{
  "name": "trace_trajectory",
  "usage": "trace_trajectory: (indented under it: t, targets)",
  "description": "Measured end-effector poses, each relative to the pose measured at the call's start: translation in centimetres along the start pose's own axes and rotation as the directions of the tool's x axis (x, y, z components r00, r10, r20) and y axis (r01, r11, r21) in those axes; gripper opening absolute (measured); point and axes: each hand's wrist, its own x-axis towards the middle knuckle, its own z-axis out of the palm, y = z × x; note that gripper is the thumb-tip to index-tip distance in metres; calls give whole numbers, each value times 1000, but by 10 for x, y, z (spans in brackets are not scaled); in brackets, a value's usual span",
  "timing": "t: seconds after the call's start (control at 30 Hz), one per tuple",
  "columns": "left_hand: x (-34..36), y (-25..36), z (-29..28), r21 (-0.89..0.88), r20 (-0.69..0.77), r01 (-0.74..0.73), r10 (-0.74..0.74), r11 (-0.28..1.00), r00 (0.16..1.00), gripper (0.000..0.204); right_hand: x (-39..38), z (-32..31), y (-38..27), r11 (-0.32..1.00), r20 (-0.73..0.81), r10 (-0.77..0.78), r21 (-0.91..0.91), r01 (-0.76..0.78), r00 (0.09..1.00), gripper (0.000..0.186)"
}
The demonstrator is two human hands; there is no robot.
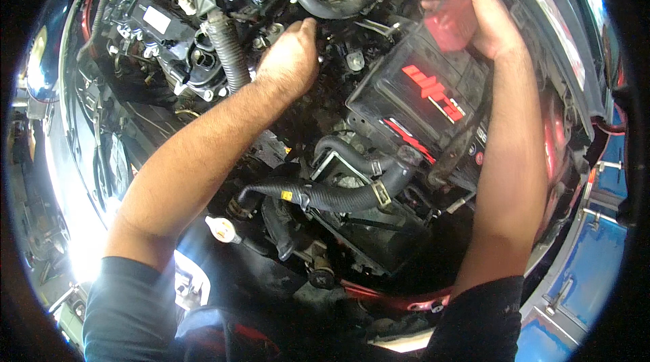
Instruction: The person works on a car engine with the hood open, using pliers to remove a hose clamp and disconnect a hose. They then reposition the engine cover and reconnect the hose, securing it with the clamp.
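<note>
My left hand [292, 59] reaches among the engine parts beside a ribbed grey hose [229, 51]. Its fingers are closed and point away from me; what they hold, if anything, is hidden. Over the far right end of the black car battery [413, 84], my right hand [486, 15] is bent around a red plastic-looking piece [449, 26]. That piece is smeared by motion, so its exact kind is unclear. The battery has red and white lettering on its top.
A thick black hose [318, 196] with clamps curves across the near middle. Left of it sits a dipstick with a pale yellow handle [221, 230]. The engine cover [162, 27] is at the far left. Blue cabinets [589, 260] stand beyond the right fender.
</note>
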Motion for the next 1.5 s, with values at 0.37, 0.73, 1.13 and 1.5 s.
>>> trace_trajectory:
  t: [0.37,0.73,1.13,1.5]
  targets:
    - [-35,5,-8,112,-53,-207,214,972,975,60,-4,5,-8,994,-94,18,113,-8,995,38]
    - [-12,-21,122,158,479,466,-480,871,735,60,-9,9,-13,983,-101,58,179,-40,993,37]
    - [-16,-43,190,27,404,655,-608,755,684,46,1,0,-1,999,12,-15,-28,16,1000,55]
    - [-28,8,124,173,378,488,-515,856,769,44,-2,6,-5,1000,4,-2,-15,2,1000,53]
